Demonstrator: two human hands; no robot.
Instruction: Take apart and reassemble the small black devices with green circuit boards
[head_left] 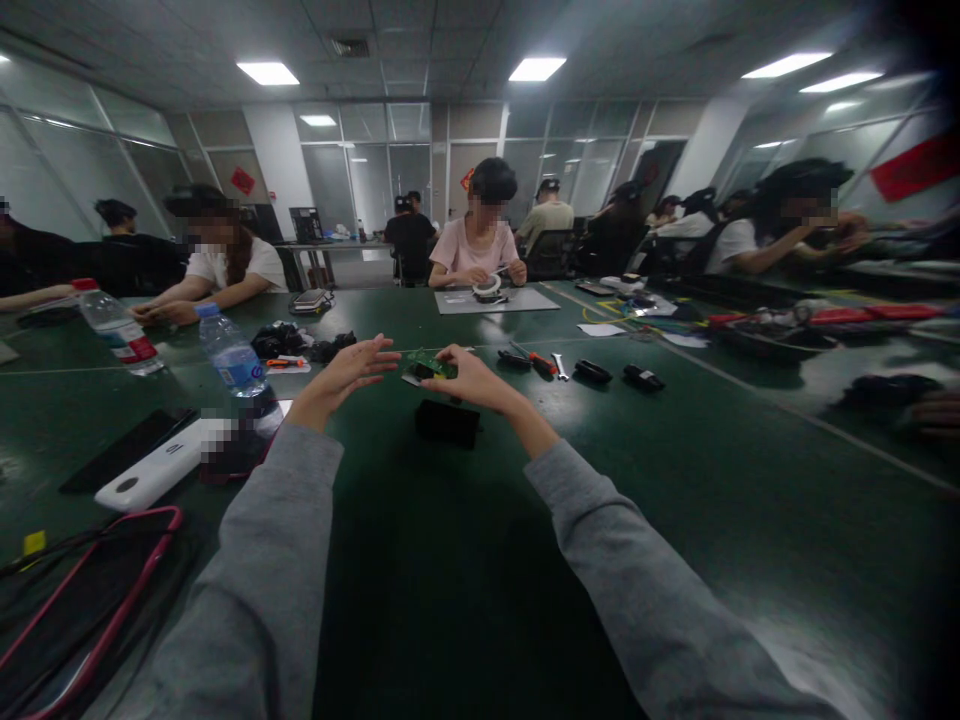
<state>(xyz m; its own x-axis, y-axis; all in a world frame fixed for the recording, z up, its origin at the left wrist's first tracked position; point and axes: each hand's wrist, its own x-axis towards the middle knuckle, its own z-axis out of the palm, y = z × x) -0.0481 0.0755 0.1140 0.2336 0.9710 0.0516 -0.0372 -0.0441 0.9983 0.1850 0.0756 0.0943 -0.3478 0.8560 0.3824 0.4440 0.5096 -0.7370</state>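
Note:
My right hand [476,380] pinches a small green circuit board [424,362] at its right edge, above the table. Some yellow and black parts show on the board near my thumb. My left hand [345,378] hovers to the left of the board, its fingers stretched out and nothing in it. Just below the board, closer to me, sits a black box-shaped housing [448,424] on the green table [420,560]. My fingers partly hide the board's right side.
Right of my hands lie screwdrivers [541,365], a wrench [559,367] and black plastic pieces [592,372]. Water bottles [232,355], black bundles [279,340], a white power bank [161,465] and a red-edged phone [90,610] are at left. A person [480,235] works opposite.

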